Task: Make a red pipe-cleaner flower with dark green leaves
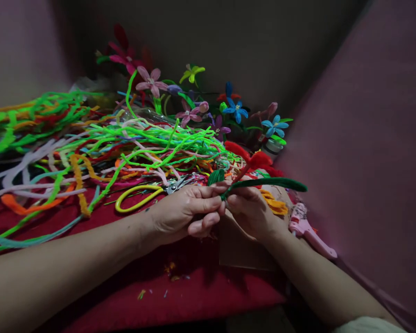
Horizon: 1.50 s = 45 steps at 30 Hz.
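Observation:
A pipe-cleaner flower with red petals (258, 160) and dark green leaves (270, 183) is held between my two hands. My left hand (194, 208) pinches the lower green part from the left, fingers closed. From the right, my right hand (251, 210) closes on the same part, thumb and fingertips meeting those of the left. One long leaf sticks out to the right over my right hand; a looped green one (216, 176) stands up behind my left fingers. The fingers cover the lower end of the stem.
Yellow-handled scissors (138, 198) lie just left of my left hand. Loose pipe cleaners (152, 143) heap across the left and back. Finished flowers (235, 108) stand behind. A pink glue gun (310, 231) rests by my right forearm; scraps (171, 268) dot the red cloth (180, 305).

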Motion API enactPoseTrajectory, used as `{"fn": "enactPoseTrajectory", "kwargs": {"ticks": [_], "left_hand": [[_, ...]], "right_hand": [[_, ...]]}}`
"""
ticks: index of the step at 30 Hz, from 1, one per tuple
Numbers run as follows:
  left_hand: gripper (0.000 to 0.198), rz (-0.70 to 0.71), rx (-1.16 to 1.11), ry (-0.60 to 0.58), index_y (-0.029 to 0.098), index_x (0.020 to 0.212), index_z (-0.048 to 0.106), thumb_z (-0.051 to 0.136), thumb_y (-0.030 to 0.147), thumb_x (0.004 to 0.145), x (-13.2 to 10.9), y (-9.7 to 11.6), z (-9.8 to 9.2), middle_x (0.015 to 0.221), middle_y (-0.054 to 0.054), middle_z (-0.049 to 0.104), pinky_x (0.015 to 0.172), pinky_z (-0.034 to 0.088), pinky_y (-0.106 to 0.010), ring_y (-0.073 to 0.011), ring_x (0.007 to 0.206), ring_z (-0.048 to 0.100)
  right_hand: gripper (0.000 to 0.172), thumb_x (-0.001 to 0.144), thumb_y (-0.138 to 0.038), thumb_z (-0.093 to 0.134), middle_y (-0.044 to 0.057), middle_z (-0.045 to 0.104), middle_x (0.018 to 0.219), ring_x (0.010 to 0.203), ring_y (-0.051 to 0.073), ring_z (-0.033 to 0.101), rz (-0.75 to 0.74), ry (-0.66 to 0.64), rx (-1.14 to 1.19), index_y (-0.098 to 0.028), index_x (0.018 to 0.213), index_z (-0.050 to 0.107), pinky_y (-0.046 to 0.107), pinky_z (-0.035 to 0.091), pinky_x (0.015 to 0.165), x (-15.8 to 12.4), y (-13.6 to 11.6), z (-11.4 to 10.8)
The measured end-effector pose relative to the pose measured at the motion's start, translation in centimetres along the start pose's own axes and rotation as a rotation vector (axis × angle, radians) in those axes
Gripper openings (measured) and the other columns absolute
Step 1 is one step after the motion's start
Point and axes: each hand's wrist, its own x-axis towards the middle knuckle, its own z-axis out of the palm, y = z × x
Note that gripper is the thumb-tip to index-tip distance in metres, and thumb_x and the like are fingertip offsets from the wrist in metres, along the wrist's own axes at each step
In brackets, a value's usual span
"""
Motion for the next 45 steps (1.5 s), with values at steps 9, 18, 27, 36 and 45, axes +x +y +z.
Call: {"fn": "enactPoseTrajectory", "kwargs": {"ticks": [9,18,27,36,45], "left_hand": [[0.016,-0.078,-0.099,-0.039,0.012,0.077,0.059,0.050,0.022,0.086,0.2,-0.1,-0.2,0.045,0.005,0.047,0.031,0.024,-0.012,-0.0003,0.027,0.024],[0.017,-0.087,-0.162,-0.145,0.012,0.077,0.060,0.048,0.021,0.086,0.4,-0.8,-0.2,0.049,0.003,0.054,0.029,0.036,-0.015,-0.0006,0.026,0.024],[0.020,0.161,0.622,0.189,0.014,0.084,0.063,0.053,0.031,0.083,0.0,0.1,1.0,0.065,-0.003,0.064,0.048,0.043,-0.021,-0.0112,0.049,0.057],[0.013,0.543,1.122,0.586,0.019,0.074,0.064,0.056,0.026,0.080,0.9,-0.5,2.2,0.059,0.001,0.056,0.053,0.036,-0.020,-0.0094,0.052,0.049],[0.017,0.185,0.112,0.143,0.018,0.099,0.056,0.055,0.023,0.083,2.7,-0.2,1.9,0.045,0.010,0.039,0.037,0.023,-0.014,-0.0009,0.032,0.014]], "right_hand": [[0.015,0.069,-0.031,0.070,0.001,0.069,0.084,0.088,0.022,0.060,0.028,0.057,-0.026,-0.030,0.084,0.073,0.039,0.044,0.081,-0.2,0.7,-0.4],[0.007,0.069,-0.030,0.070,0.002,0.068,0.085,0.094,0.023,0.059,0.001,0.055,0.002,-0.029,0.075,0.073,0.039,0.045,0.080,-0.3,0.4,-0.2],[0.015,0.067,-0.026,0.070,0.001,0.068,0.074,0.084,0.022,0.060,-0.049,0.100,0.071,-0.024,0.082,0.070,0.036,0.046,0.074,0.3,0.0,0.6],[0.006,0.069,-0.027,0.067,-0.001,0.067,0.075,0.073,0.016,0.056,-0.135,0.240,-0.049,-0.023,0.073,0.070,0.029,0.042,0.069,0.3,-0.5,0.4],[0.013,0.065,-0.024,0.070,-0.002,0.063,0.064,0.060,0.011,0.051,-0.109,0.078,0.222,-0.019,0.077,0.072,0.025,0.041,0.064,1.3,-0.5,-0.5]]}}
